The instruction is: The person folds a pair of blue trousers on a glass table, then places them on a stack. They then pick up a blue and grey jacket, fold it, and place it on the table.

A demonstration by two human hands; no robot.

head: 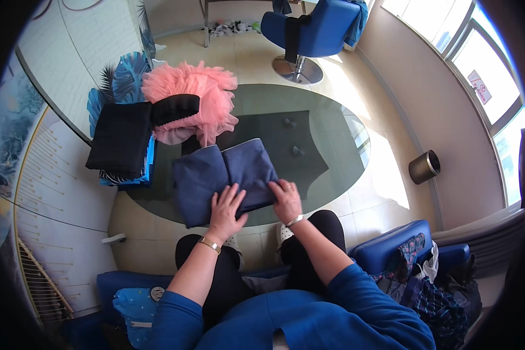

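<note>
A folded slate-blue cloth garment [201, 170] lies on the oval glass tabletop [337, 175] in front of my knees. A seam or fold line runs down its middle, and a thin pale edge shows along its top. My left hand [226, 214] presses flat on its lower front part, fingers spread, with a gold-coloured watch or bracelet on the wrist. At the garment's right edge my right hand [287, 201] has curled fingers touching the cloth. Its thumb is hidden, so I cannot tell whether it pinches the fabric.
Left on the table is a folded-clothes stack [120, 140], black on top. Beside it sits a pink tulle skirt [192, 83] with a black waistband [176, 109]. A blue swivel chair [315, 30] stands beyond; a bin [424, 166] is right. Clothes [437, 297] lie on the blue seat.
</note>
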